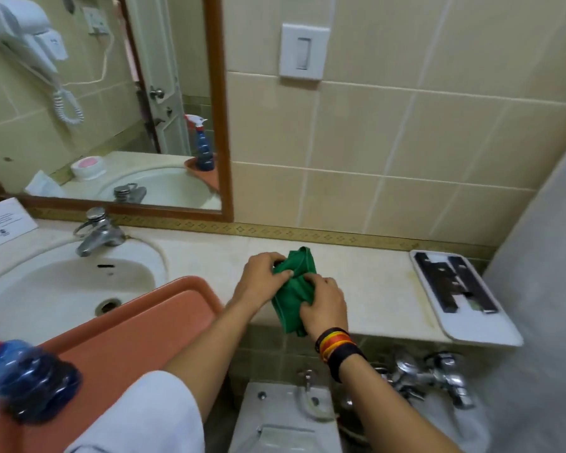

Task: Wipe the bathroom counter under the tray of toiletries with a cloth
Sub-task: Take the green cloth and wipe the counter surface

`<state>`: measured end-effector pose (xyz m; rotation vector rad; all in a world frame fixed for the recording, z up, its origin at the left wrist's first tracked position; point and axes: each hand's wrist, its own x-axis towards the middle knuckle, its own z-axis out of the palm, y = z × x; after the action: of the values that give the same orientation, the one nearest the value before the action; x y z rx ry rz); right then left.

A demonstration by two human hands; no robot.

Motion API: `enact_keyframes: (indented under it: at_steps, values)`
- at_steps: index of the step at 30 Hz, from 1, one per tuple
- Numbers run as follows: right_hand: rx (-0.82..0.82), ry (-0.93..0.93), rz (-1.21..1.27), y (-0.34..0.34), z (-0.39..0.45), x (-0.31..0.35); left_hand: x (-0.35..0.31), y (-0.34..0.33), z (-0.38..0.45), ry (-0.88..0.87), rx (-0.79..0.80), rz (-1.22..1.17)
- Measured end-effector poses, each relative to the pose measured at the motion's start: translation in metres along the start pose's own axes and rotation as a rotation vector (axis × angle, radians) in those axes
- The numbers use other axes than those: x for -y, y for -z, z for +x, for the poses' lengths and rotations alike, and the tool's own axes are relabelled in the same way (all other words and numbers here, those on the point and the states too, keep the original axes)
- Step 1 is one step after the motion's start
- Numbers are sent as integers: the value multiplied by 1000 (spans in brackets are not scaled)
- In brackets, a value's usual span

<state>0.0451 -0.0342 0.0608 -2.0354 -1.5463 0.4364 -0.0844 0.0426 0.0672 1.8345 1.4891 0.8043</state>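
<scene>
A green cloth (294, 289) is bunched between both hands above the middle of the pale marble counter (373, 282). My left hand (258, 279) pinches its upper left part. My right hand (324, 305), with striped bands on the wrist, grips its lower right part. A white tray (484, 325) with several dark flat toiletry packets (451, 282) lies at the counter's right end, slightly over the front edge. The counter shows yellowish stains beside that tray.
A salmon plastic tray (138, 335) rests over the sink (62, 289) at the left, with a blue spray bottle (27, 377) on it. A chrome tap (98, 233), a mirror (105, 103), a wall hairdryer (23, 31), a printed card (4, 223). Toilet and valves sit below the counter.
</scene>
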Motion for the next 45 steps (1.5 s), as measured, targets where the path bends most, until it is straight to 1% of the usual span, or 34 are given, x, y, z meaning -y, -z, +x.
enact_keyframes:
  at_steps: [3, 6, 8, 9, 10, 13, 15, 17, 20, 22, 24, 26, 28, 32, 35, 37, 39, 40, 41, 43, 45]
  values:
    - [-31, -122, -74, 39, 18, -74, -37, -81, 17, -54, 86, 4]
    - [24, -218, -179, 57, 29, -141, -55, -154, 31, -124, 149, 69]
    - [66, -185, -335, 54, 38, -171, -56, -190, 36, -156, 123, 123]
    - [71, -122, -400, 48, 42, -180, -52, -201, 37, -165, 94, 144]
    - [83, -52, -415, 41, 46, -187, -44, -208, 36, -170, 74, 163]
    - [171, 114, -387, 15, 64, -200, -8, -220, 36, -191, 107, 280]
    - [138, 139, -370, 2, 85, -210, 12, -222, 38, -229, 120, 378]
    - [91, 98, -328, 6, 115, -223, 17, -227, 45, -257, 103, 408]
    - [113, 36, -361, 26, 127, -245, 12, -228, 42, -265, 110, 422]
    - [89, -34, -340, 35, 100, -259, 10, -226, 41, -257, 132, 412]
    - [-8, -99, -349, 42, 65, -267, 9, -225, 43, -241, 146, 398]
    - [-24, -141, -375, 40, 56, -274, 10, -226, 46, -227, 153, 386]
    - [-4, -154, -361, 37, 81, -277, 13, -228, 46, -228, 163, 383]
    - [0, -154, -356, 32, 170, -278, 16, -229, 48, -232, 165, 374]
    - [3, -153, -373, 13, 216, -264, 20, -232, 51, -239, 165, 385]
    - [48, -64, -360, 0, 207, -239, 22, -231, 49, -242, 165, 395]
    - [125, 61, -359, -5, 165, -215, 20, -230, 45, -243, 166, 400]
    - [138, 93, -355, -2, 140, -211, 19, -229, 45, -246, 166, 406]
    - [112, 97, -345, 5, 117, -213, 18, -229, 45, -246, 166, 411]
    - [28, -1, -324, 21, 85, -233, 16, -229, 47, -239, 159, 406]
    - [-21, -122, -342, 38, 85, -264, 16, -231, 47, -230, 158, 393]
